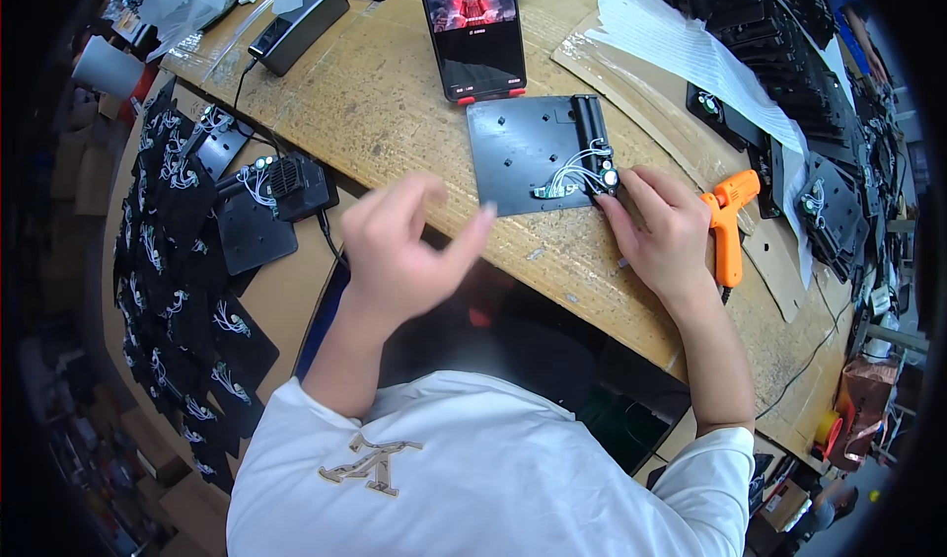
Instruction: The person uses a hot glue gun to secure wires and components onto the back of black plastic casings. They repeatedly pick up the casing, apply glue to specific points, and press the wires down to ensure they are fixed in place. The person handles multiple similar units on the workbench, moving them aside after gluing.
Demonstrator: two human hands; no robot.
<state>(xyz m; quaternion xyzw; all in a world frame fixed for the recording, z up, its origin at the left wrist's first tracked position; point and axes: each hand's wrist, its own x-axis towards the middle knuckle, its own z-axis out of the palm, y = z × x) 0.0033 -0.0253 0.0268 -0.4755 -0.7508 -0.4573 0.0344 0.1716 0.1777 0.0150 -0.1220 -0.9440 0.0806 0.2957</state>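
A square black plastic panel (511,162) lies on the wooden workbench. A ridged black bar runs along its right side, and white wires (572,174) lead from the small round parts at its lower right corner to a small green connector board. My right hand (659,223) pinches that corner between thumb and fingers. Left of the panel, my left hand (400,246) hovers over the bench's front edge, slightly blurred. Its thumb and index finger are apart, with nothing seen between them. An orange glue gun (728,223) is just right of my right hand.
A phone (475,39) stands upright behind the panel, showing a picture. Many black panels with wires (187,291) are heaped at the left, near a black device (286,187). A black box (299,26) sits at the back left. More black parts and white foam sheet (691,54) occupy the right.
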